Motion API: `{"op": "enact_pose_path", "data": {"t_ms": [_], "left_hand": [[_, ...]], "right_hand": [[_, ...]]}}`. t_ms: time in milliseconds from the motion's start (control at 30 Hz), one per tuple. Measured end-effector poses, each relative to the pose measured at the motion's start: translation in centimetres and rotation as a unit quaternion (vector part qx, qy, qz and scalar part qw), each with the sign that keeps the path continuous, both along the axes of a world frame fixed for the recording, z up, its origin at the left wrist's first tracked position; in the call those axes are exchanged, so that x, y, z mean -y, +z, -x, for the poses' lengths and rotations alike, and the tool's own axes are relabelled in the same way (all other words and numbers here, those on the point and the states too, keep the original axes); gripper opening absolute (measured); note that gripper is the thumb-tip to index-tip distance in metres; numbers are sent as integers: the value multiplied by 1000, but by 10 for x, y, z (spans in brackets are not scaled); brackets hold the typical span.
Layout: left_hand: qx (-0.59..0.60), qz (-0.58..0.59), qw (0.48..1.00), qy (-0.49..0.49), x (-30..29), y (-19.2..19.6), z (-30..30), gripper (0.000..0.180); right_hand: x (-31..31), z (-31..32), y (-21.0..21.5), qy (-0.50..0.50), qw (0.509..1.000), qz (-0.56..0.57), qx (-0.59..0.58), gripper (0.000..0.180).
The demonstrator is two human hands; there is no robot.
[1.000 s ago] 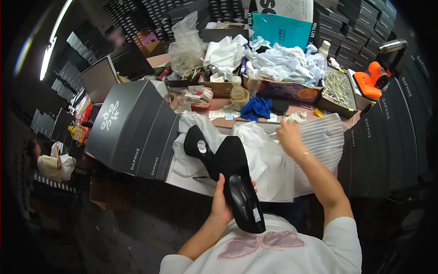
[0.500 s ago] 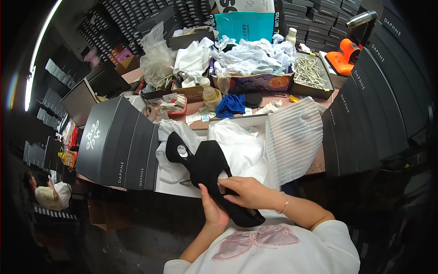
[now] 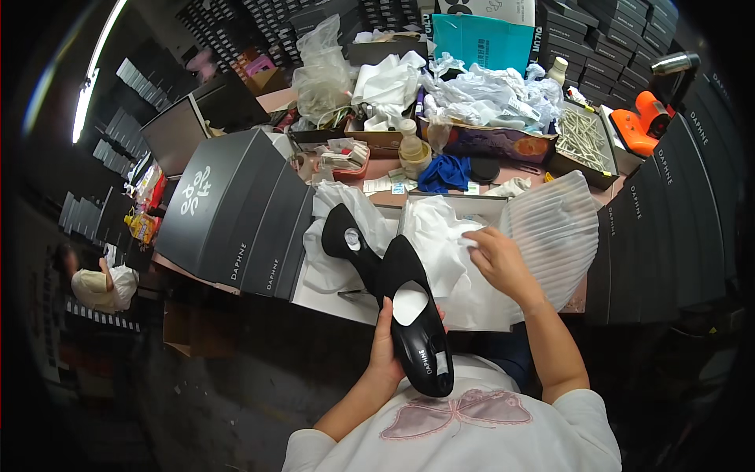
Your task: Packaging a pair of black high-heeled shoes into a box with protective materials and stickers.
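Closest in, a black high-heeled pump (image 3: pixel 413 338) sits upended in front of the white shirt, pointed toe away, suede-like outside, slick and glossy within. The left hand (image 3: pixel 385 354) wraps its side, thumb along the edge, a firm grasp. A smooth white oval piece (image 3: pixel 410 304) fills the throat, so this looks like the padding step, one shoe seemingly stuffed. Out to the right hand (image 3: pixel 497 259): fingertips closed on an edge of soft, crumpled white tissue paper (image 3: pixel 436 236) bunched in the box. The next move, I'd judge, calls for a steady left hold and a light pinch, since that paper looks easily torn. Just beside, the matching black pump (image 3: pixel 340 230) lies on tissue in the stiff white open shoebox (image 3: pixel 314 297). Over on the right, a translucent, ribbed white sheet (image 3: pixel 550 236) fans out, crinkly. Wider still, matt black cartons (image 3: pixel 212 208) flank the left, a rumpled royal-blue cloth (image 3: pixel 446 173) lies beyond, and rigid pale sticks (image 3: pixel 583 140) fill a tray.
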State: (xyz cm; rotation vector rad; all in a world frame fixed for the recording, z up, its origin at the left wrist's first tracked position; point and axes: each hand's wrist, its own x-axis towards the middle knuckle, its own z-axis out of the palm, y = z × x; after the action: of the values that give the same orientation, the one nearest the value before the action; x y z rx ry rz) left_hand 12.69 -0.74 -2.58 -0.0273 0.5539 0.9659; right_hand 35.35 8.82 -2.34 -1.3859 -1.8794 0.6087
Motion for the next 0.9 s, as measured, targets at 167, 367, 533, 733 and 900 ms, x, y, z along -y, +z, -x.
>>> {"op": "enact_pose_path", "data": {"t_ms": [167,367,533,733,900], "left_hand": [[-129,2,991,-17,8,-17,-8,51],[-208,-53,964,-154,15,-14,-3,51],[-336,-199,914,-108,18,6,0,92],[-554,-433,677,-218,-10,28,11,100],[-611,-454,635,-135,-10,8,-1,86]], "right_hand": [[33,36,38,144,986,-84,-22,29],[-18,45,10,168,847,244,-442,28],[5,55,17,110,863,167,-464,33],[12,57,34,115,893,128,-416,31],[14,49,31,82,868,139,-469,30]]}}
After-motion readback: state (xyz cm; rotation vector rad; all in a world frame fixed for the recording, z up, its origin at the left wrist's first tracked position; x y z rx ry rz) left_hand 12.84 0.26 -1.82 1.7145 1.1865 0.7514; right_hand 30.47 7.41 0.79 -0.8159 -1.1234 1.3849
